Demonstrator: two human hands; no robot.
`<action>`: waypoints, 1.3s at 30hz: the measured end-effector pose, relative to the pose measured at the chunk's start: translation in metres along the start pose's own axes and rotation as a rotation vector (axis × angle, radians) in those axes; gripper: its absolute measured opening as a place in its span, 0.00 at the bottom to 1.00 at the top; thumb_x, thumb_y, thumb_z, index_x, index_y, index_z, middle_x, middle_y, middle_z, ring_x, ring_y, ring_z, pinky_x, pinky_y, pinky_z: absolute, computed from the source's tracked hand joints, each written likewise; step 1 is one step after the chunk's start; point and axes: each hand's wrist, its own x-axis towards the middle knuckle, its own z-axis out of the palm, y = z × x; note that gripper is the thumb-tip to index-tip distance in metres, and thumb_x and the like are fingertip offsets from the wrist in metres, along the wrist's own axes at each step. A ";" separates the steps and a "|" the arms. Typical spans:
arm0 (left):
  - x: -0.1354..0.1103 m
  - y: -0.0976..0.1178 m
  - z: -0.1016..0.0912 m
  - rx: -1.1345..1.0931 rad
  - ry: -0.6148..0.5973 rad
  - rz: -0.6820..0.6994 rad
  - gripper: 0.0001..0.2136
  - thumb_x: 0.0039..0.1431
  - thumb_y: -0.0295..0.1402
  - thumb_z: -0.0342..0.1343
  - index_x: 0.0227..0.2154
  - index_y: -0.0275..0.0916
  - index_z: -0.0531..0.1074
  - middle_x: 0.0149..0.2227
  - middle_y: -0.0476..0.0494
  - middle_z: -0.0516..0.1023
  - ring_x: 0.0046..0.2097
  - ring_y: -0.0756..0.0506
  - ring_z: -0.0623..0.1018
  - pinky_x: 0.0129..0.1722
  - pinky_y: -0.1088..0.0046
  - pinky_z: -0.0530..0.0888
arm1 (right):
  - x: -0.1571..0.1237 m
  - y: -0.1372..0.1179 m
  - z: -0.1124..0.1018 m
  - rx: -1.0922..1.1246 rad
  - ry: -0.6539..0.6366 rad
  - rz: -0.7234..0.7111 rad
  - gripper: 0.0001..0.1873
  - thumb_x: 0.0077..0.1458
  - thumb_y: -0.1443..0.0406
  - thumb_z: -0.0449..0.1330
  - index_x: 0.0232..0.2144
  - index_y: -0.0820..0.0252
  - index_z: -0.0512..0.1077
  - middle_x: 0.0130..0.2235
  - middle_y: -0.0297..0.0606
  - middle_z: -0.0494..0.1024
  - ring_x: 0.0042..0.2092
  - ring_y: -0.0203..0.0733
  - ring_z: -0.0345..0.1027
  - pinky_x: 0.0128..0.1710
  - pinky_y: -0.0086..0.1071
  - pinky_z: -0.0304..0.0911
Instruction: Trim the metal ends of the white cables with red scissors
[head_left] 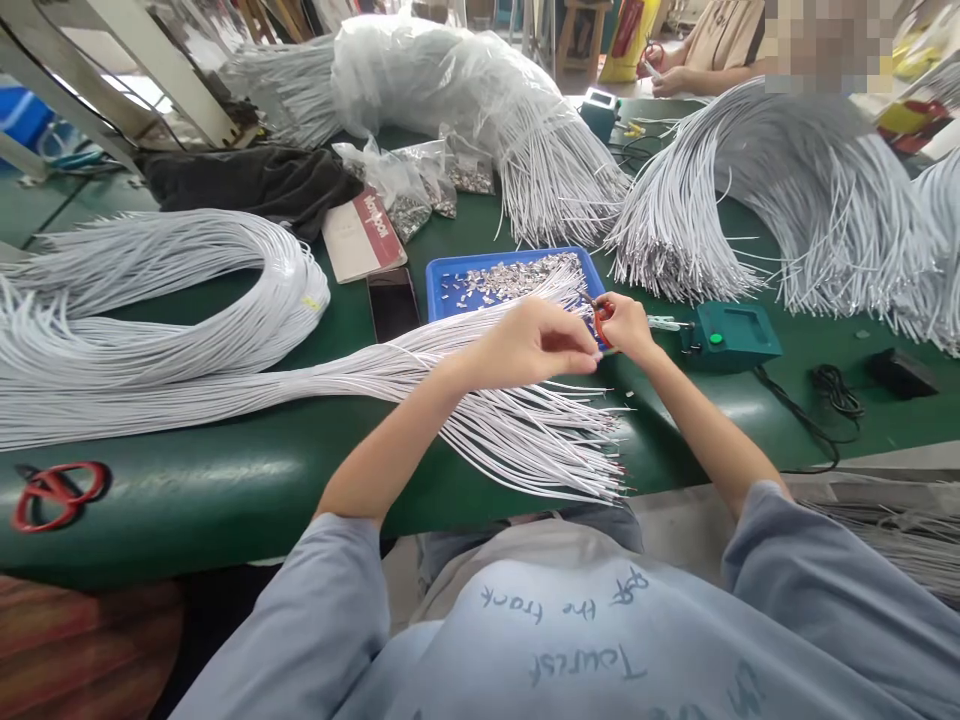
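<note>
My left hand [534, 345] is closed in a pinch at the fingertips, with a thin wire end just showing there. It is above a fanned bundle of white wires [540, 435], whose stripped-looking ends point right. Close beside it, my right hand [628, 326] is closed around the handles of red-handled scissors [602, 320], their dark blades pointing up and left. Behind both hands sits a blue tray [435, 290] with many small metal terminals [499, 280]. Some wires of the bundle lie over the tray. My hands partly hide the tray's front edge.
Right of my hands stands a green machine [735, 335] with a cable and black adapter [902, 372]. Red scissors [60, 495] lie at left. A phone [394, 305], notebook [364, 235], coiled wires [285, 270] and bagged wires [435, 75] surround the tray. Another person's hands [667, 75] work opposite.
</note>
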 end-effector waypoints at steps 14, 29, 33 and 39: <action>0.011 -0.066 -0.003 0.822 -0.206 -0.547 0.12 0.62 0.24 0.49 0.38 0.32 0.79 0.43 0.35 0.80 0.48 0.41 0.78 0.48 0.67 0.71 | -0.005 -0.118 -0.050 0.638 0.271 -0.436 0.08 0.53 0.69 0.61 0.34 0.50 0.66 0.23 0.26 0.69 0.28 0.32 0.67 0.31 0.29 0.64; -0.007 -0.097 -0.037 1.020 -0.224 -0.774 0.09 0.64 0.35 0.56 0.36 0.32 0.74 0.41 0.43 0.78 0.46 0.46 0.77 0.50 0.60 0.75 | -0.037 -0.129 -0.052 0.957 0.280 -0.342 0.10 0.46 0.65 0.68 0.33 0.53 0.74 0.24 0.30 0.71 0.26 0.36 0.64 0.29 0.34 0.64; -0.011 -0.095 -0.046 0.915 -0.105 -0.704 0.05 0.60 0.30 0.55 0.33 0.33 0.73 0.37 0.40 0.78 0.42 0.43 0.78 0.44 0.65 0.74 | -0.038 -0.128 -0.053 0.984 0.291 -0.326 0.09 0.48 0.64 0.68 0.33 0.54 0.73 0.24 0.30 0.72 0.25 0.35 0.65 0.29 0.32 0.65; -0.005 -0.062 -0.038 0.542 0.067 -0.533 0.17 0.68 0.40 0.40 0.37 0.35 0.71 0.30 0.46 0.76 0.28 0.51 0.73 0.29 0.77 0.68 | -0.025 -0.125 -0.056 1.138 0.439 -0.259 0.12 0.44 0.65 0.69 0.33 0.55 0.73 0.26 0.30 0.74 0.26 0.32 0.67 0.27 0.27 0.63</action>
